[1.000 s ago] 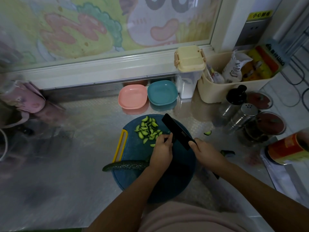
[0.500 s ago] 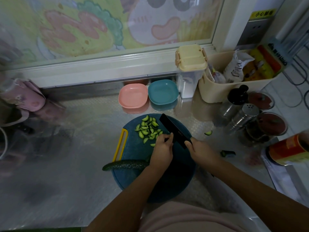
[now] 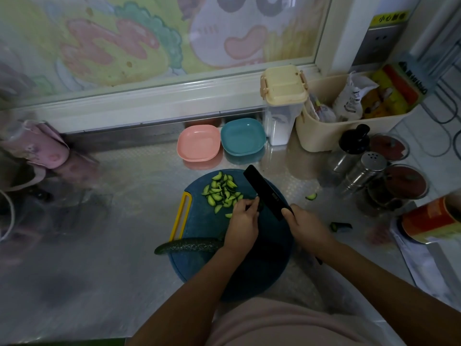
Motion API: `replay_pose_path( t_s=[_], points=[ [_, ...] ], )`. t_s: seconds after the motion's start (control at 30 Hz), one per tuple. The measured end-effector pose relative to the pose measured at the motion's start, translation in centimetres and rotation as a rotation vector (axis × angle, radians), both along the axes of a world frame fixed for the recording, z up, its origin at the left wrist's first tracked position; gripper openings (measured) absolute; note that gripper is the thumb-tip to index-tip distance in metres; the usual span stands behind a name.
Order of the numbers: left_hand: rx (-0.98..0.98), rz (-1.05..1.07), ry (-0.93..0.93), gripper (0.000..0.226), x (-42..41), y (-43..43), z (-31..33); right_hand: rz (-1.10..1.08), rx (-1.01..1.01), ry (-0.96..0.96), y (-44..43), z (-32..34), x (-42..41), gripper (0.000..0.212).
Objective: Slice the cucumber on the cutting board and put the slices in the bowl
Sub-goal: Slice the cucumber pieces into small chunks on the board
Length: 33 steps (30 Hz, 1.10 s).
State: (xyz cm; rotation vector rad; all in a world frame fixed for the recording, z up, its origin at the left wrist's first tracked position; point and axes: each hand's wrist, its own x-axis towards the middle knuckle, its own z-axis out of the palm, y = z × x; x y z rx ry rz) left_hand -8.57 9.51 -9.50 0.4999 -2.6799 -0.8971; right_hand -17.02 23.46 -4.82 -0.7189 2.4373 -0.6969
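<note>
A round blue cutting board (image 3: 199, 221) with a yellow handle lies on the steel counter. Several green cucumber slices (image 3: 222, 192) are heaped at its far side. A long dark cucumber piece (image 3: 187, 245) lies across the board's near left edge. My left hand (image 3: 243, 221) curls over a cucumber piece next to the blade; that piece is mostly hidden. My right hand (image 3: 305, 227) grips the handle of a black knife (image 3: 264, 191), whose blade points away to the upper left. A pink bowl (image 3: 198, 144) and a teal bowl (image 3: 243, 136) stand behind the board.
A stray slice (image 3: 311, 196) and a cucumber end (image 3: 340, 226) lie on the counter to the right. Spice shakers (image 3: 363, 172), glass jars, an orange can (image 3: 429, 221), a cream basket (image 3: 349, 126) and a lidded container (image 3: 283, 101) crowd the right side. A pink cloth (image 3: 37, 146) lies far left.
Both hands and the knife have crept slightly toward the slice heap along the cucumber piece. The blade stays beside my left fingers.
</note>
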Motion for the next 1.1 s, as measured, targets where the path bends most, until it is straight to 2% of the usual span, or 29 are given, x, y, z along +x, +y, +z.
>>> replay_pose_path(
  t_s=[0.47, 0.8, 0.9, 1.1],
  points=[
    [-0.030, 0.009, -0.010, 0.038, 0.0, -0.1, -0.4, 0.035, 0.032, -0.017, 0.2, 0.2, 0.2, 0.040],
    [-0.029, 0.019, -0.029, 0.039, -0.1, -0.1, -0.6, 0.048, 0.057, -0.023, -0.9, -0.2, 0.2, 0.035],
    [-0.054, 0.026, -0.005, 0.039, 0.0, 0.0, -0.5, 0.030, 0.038, 0.029, -1.3, -0.8, 0.7, 0.029],
    [-0.077, 0.049, 0.017, 0.037, 0.2, 0.1, -0.1, -0.060, -0.022, 0.007, -1.2, -1.3, 1.6, 0.030]
  ],
)
